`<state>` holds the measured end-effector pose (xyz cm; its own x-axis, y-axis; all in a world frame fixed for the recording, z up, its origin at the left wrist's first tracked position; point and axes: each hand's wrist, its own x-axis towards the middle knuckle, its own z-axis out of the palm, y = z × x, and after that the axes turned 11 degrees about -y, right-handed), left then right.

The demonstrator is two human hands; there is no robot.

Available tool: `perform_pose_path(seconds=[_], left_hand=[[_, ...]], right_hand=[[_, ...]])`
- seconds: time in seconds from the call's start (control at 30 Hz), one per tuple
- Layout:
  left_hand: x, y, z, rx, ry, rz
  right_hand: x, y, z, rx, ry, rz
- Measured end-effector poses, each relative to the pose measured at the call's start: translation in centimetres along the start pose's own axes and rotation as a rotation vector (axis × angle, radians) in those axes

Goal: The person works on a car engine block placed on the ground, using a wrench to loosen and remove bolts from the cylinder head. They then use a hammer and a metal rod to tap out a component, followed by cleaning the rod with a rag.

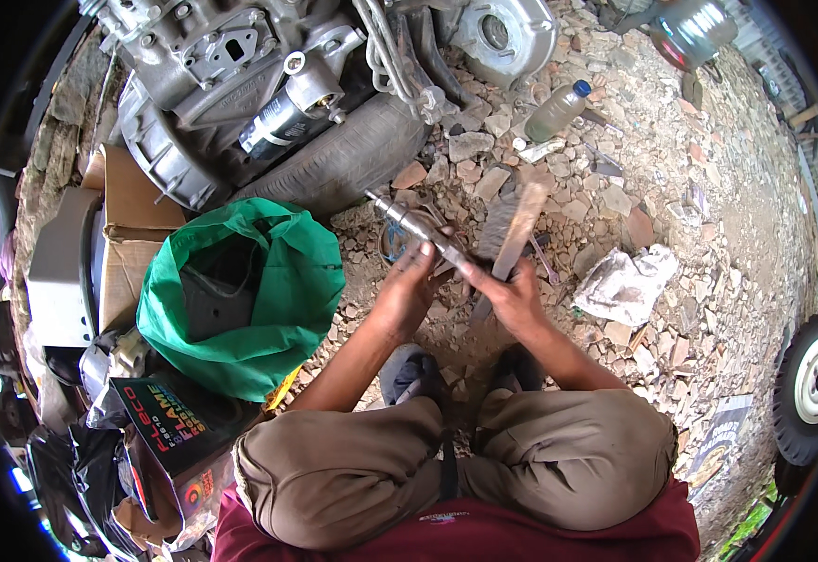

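Above the ground, just past my knees, a stepped metal shaft slants from upper left to lower right. My left hand is closed around its lower half, with the thumb on top. My right hand is closed at the lower end of a flat wooden strip, and its fingertips reach the shaft's near end. A dark ribbed piece lies along the strip's left side; whether the two are joined I cannot tell. Part of the right fingers is hidden.
A large metal gearbox housing rests by a tyre at the far left. Nearer stand a green bag, a cardboard box and a black printed box. On the rubble lie a bottle and a white cloth.
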<state>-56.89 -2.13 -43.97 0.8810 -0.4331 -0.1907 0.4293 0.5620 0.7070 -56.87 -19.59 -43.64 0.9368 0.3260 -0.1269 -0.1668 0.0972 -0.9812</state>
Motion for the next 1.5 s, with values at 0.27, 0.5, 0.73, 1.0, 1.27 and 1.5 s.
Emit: perform_pose_path(seconds=[0.27, 0.5, 0.73, 1.0, 1.27, 1.5], left_hand=[[0.0, 1.1, -2.8, -0.128, 0.348, 0.216], [-0.1, 3.7, 1.5, 1.519, -0.163, 0.122], [-0.8, -0.1, -0.9, 1.251, 0.124, 0.023], [-1.3, 2.7, -0.7, 1.386, 0.347, 0.168], [-0.2, 2.1, 0.5, 1.492, 0.256, 0.300], [-1.0, 2.5, -1.1, 1.500, 0.352, 0.210]], right_hand=[[1.8, -3.1, -3.5, -0.010, 0.008, -0.147], [2.3, -3.9, -6.1, -0.172, -0.171, -0.005], [2.2, -2.7, -5.2, -0.506, 0.108, -0.020], [2.5, 5.6, -8.5, -1.138, 0.144, -0.011], [4.8, 3.2, -4.0, -0.974, 0.101, -0.313], [5.0, 0.7, -5.8, -0.900, 0.192, -0.027]])
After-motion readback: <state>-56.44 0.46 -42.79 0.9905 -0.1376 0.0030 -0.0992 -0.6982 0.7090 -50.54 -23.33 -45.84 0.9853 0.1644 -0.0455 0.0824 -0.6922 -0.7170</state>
